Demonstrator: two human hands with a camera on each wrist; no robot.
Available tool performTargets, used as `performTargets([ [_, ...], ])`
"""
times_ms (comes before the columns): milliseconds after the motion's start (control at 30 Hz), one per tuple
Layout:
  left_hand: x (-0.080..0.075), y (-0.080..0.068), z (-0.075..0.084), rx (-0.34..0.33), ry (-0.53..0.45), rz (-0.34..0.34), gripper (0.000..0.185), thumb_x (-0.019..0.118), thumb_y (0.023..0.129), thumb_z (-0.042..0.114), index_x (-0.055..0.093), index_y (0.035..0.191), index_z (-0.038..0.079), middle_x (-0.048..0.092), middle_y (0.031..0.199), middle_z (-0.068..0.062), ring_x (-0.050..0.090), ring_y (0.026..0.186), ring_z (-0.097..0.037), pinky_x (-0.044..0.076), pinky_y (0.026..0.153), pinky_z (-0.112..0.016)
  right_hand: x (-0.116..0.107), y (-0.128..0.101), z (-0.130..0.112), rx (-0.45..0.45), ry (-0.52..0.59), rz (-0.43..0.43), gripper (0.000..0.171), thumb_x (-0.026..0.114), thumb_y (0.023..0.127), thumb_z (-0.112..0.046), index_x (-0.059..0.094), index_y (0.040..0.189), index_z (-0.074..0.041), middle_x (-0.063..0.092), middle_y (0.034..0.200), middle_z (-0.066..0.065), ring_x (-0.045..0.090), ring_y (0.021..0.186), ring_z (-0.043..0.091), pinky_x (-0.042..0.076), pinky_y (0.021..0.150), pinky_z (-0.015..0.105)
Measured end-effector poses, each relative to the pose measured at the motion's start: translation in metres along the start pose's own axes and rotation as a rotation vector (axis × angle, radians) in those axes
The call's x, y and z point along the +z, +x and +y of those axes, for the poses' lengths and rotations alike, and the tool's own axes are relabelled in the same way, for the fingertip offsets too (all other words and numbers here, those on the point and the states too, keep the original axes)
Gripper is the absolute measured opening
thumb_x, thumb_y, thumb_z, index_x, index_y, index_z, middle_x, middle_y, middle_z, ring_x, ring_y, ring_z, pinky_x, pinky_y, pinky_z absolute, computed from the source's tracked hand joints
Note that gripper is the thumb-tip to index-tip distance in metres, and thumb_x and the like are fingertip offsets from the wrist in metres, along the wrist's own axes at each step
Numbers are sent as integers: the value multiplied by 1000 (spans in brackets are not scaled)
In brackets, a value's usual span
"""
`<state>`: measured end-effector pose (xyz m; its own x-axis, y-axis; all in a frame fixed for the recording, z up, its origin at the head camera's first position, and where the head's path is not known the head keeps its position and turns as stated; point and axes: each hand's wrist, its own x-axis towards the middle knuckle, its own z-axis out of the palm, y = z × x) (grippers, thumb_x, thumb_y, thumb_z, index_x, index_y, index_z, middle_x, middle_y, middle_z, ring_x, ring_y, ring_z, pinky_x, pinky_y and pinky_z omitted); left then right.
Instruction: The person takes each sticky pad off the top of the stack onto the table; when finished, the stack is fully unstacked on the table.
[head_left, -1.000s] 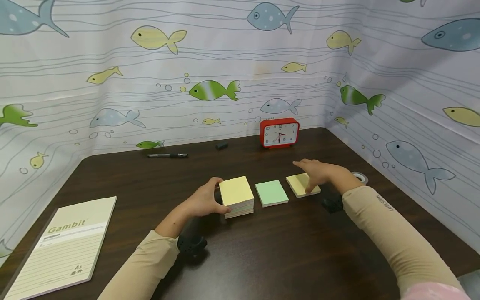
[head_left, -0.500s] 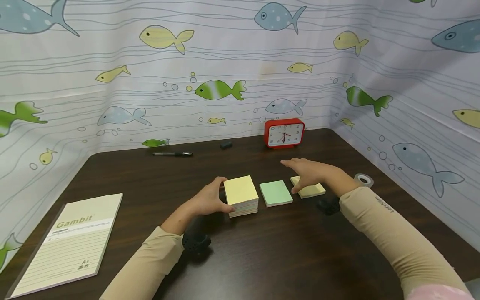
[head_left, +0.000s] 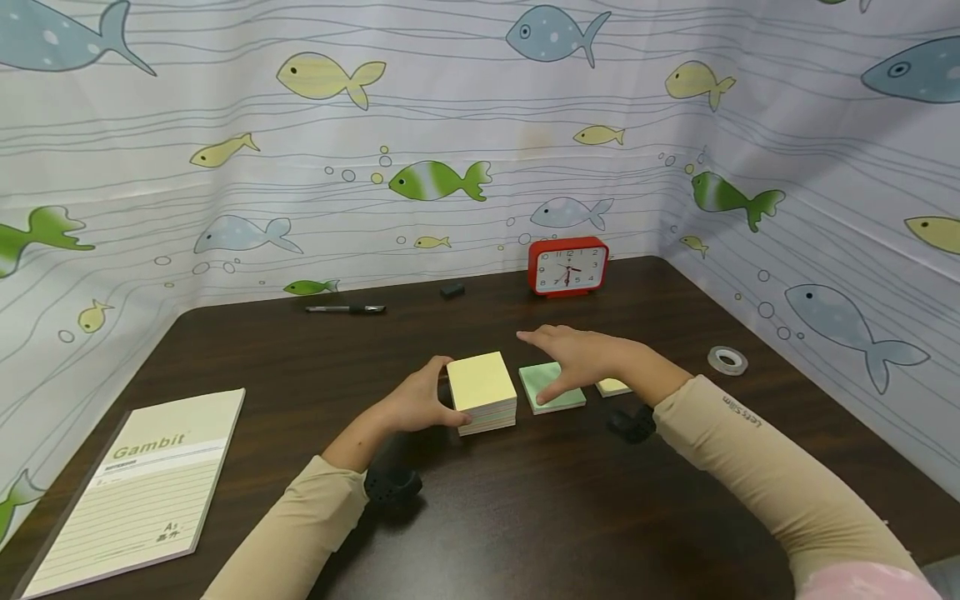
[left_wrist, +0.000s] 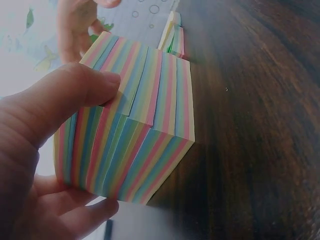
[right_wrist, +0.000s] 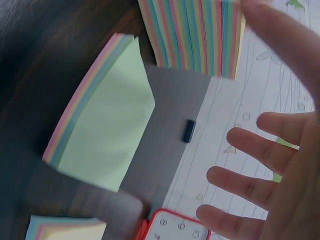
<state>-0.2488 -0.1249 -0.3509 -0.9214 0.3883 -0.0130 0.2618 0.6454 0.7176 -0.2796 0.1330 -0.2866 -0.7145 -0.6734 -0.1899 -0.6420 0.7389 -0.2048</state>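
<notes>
My left hand (head_left: 415,400) grips the left side of a tall stack of sticky note pads (head_left: 482,383), thumb at the near side and fingers at the far side. In the left wrist view the stack (left_wrist: 145,120) shows striped pink, yellow, green and blue edges. My right hand (head_left: 588,357), fingers spread and holding nothing, is above a single green sticky note pad (head_left: 534,379) just right of the stack. That green pad (right_wrist: 107,115) appears whole in the right wrist view. Partly hidden behind the right wrist, a yellow sticky note pad (head_left: 612,387) lies farther right.
A red clock (head_left: 568,267) stands at the back of the dark table (head_left: 525,517). Behind lie a pen (head_left: 345,309) and a small black object (head_left: 452,290). A tape roll (head_left: 727,360) is at the right, a notebook (head_left: 142,483) at the left. Fish-patterned curtains enclose the table.
My right hand has moved left from over the yellow pad to over the green pad. The left hand keeps its hold on the stack. The view shifted slightly at first.
</notes>
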Motion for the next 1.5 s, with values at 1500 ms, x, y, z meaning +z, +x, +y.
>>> performTargets([
  [1500,1,0,3,23,36,8,83,79,60,27,32,124,0,44,121,-14,41,112,-28,35,88,-41,21,50,-30,-53,-8,-20,86,72,61,-49,35,128,-9,45,112,0,42,90,13,39,74,28],
])
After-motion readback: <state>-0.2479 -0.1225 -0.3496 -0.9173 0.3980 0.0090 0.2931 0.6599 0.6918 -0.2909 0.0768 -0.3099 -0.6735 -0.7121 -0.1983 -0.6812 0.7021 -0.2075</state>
